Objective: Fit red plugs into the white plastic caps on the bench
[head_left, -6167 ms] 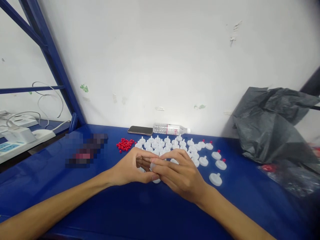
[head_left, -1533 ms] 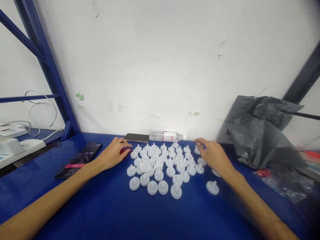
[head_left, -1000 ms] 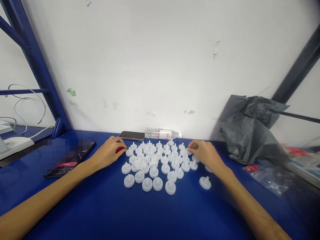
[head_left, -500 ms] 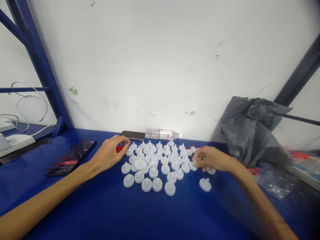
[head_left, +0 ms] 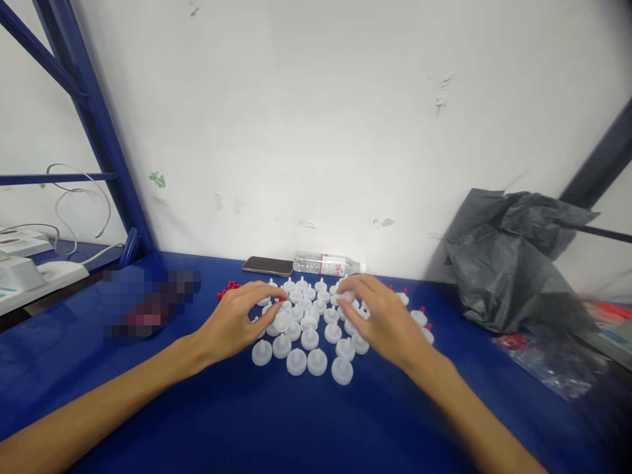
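Note:
Many white round plastic caps with a thin spout (head_left: 309, 339) stand spread over the blue table, spouts up. Over their left side is my left hand (head_left: 241, 315), thumb and fingertips curled around a small red tip cap (head_left: 282, 300). My right hand (head_left: 380, 316) hovers over the right part of the group, pinching a white spouted cap (head_left: 346, 296) that its fingers partly cover. Beyond my left hand lies a small heap of red tip caps (head_left: 228, 288). To the right of my right hand, several white caps (head_left: 419, 318) carry red tips on their spouts.
A phone (head_left: 268, 265) and a clear plastic bottle (head_left: 328, 264) lie along the wall. A grey plastic bag (head_left: 513, 257) and a clear bag (head_left: 548, 362) occupy the right side. White power strips (head_left: 59, 273) and cables are at far left, beside a blue metal frame (head_left: 106, 131).
My right hand has moved left from the right edge of the group, with a white cap in it. My left hand has moved right from the red heap, carrying a red tip cap. The view has shifted slightly.

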Demonstrator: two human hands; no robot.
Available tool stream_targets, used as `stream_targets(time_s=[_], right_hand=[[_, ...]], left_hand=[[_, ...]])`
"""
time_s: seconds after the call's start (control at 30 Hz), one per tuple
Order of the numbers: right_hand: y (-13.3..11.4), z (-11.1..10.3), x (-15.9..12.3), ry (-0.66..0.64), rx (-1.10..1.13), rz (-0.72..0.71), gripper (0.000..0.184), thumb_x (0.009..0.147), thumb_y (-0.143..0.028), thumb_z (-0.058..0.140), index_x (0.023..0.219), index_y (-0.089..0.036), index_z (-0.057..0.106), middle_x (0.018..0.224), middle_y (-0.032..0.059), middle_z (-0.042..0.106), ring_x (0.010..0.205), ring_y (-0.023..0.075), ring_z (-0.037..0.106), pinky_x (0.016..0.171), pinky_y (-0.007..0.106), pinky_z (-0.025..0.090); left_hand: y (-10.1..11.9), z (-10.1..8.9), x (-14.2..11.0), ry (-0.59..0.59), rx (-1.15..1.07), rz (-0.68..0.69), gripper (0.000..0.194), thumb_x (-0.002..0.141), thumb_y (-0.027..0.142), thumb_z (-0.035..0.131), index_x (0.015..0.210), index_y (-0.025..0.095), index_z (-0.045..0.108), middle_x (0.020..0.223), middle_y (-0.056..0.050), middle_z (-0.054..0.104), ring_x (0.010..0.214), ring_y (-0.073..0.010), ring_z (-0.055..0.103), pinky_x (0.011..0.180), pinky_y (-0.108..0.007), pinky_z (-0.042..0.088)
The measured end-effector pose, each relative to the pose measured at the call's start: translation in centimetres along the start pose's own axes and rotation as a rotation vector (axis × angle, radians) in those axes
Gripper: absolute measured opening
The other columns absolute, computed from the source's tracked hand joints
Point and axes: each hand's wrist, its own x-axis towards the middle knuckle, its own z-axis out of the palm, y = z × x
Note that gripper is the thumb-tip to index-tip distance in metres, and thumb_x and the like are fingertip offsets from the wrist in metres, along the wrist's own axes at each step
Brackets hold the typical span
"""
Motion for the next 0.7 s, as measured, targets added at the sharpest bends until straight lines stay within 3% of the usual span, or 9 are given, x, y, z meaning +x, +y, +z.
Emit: stream_targets(time_s=[0.07, 0.17, 0.43, 0.57, 0.7], right_hand=[[-1.3, 2.3, -0.5, 0.018, -0.003, -0.141, 0.017, 0.116, -0.018, 0.073, 0.121, -0.028, 0.086, 0.118, 0.0089, 0.097, 0.105, 0.0297, 0.097, 0.096, 0.045, 0.087], [-2.6, 4.3, -1.1, 0.038, -0.001, -0.203, 0.02, 0.117, -0.018, 0.075, 0.127, -0.031, 0.086, 0.118, 0.0074, 0.098, 0.103, 0.0305, 0.098, 0.096, 0.046, 0.089], [-3.7, 3.9, -1.4, -0.009, -0.013, -0.164, 0.034, 0.11, -0.012, 0.085, 0.127, -0.04, 0.091, 0.122, 0.0018, 0.1, 0.11, 0.0306, 0.1, 0.106, 0.043, 0.089], [-3.5, 4.1, -1.4, 0.089, -0.029, -0.253, 0.026, 0.115, -0.011, 0.081, 0.126, -0.033, 0.091, 0.12, 0.0051, 0.1, 0.105, 0.0279, 0.1, 0.101, 0.041, 0.088], [-3.6, 4.4, -1.4, 0.194, -0.057, -0.373, 0.025, 0.112, -0.009, 0.087, 0.125, -0.03, 0.09, 0.121, 0.0037, 0.102, 0.116, 0.0287, 0.1, 0.104, 0.045, 0.085]], left_hand=[[0.2, 0.6, -0.4, 0.014, -0.073, 0.05, 0.025, 0.131, 0.036, 0.072, 0.133, 0.029, 0.096, 0.115, -0.006, 0.1, 0.102, -0.0263, 0.093, 0.105, -0.039, 0.077], [0.8, 1.2, -0.6, -0.016, -0.189, 0.128, 0.025, 0.132, 0.039, 0.073, 0.137, 0.032, 0.097, 0.113, -0.008, 0.099, 0.101, -0.0287, 0.092, 0.1, -0.042, 0.079], [2.0, 1.8, -0.5, -0.036, -0.327, 0.205, 0.021, 0.13, 0.036, 0.081, 0.141, 0.035, 0.098, 0.111, -0.008, 0.095, 0.099, -0.0272, 0.09, 0.098, -0.042, 0.078], [2.3, 1.3, -0.7, -0.07, -0.397, 0.043, 0.017, 0.126, 0.043, 0.089, 0.138, 0.034, 0.097, 0.118, -0.007, 0.094, 0.097, -0.0245, 0.087, 0.098, -0.039, 0.077], [3.2, 0.4, -0.5, -0.171, -0.51, -0.188, 0.057, 0.11, 0.051, 0.105, 0.161, 0.034, 0.087, 0.148, -0.01, 0.092, 0.112, -0.0262, 0.087, 0.108, -0.043, 0.079]])
